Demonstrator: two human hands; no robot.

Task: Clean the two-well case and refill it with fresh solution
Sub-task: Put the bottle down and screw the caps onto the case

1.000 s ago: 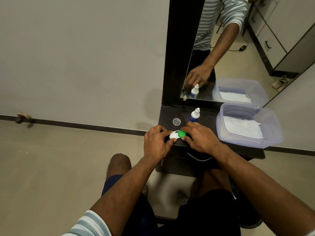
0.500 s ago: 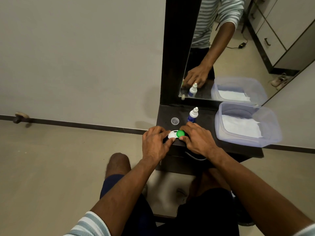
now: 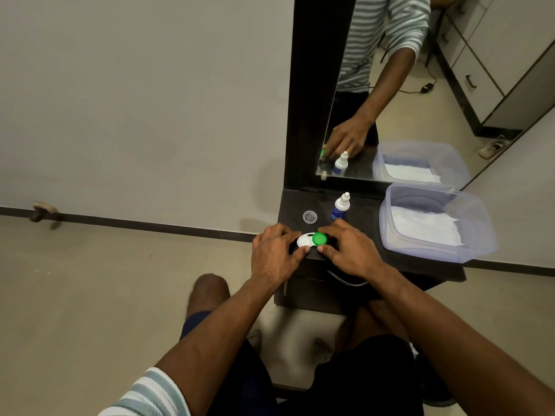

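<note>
The two-well case [image 3: 304,241] lies flat on the dark shelf [image 3: 366,207], near its front left corner. Its left well has a white cap; its right well carries a green cap [image 3: 319,238]. My left hand [image 3: 274,253] pinches the white end of the case between thumb and fingers. My right hand [image 3: 350,249] has its fingers closed around the green cap. Just behind my right hand stands a small solution bottle [image 3: 341,207], white with a blue label and a white nozzle.
A small clear round cap [image 3: 310,217] lies behind the case. A clear plastic tub [image 3: 477,232] lined with white tissue fills the shelf's right part. A mirror [image 3: 390,85] rises behind the shelf. A drawer handle [image 3: 345,280] sits below the shelf edge.
Both hands stay on the case in the same place. The right fingers have shifted slightly around the green cap. The view has drifted a little.
</note>
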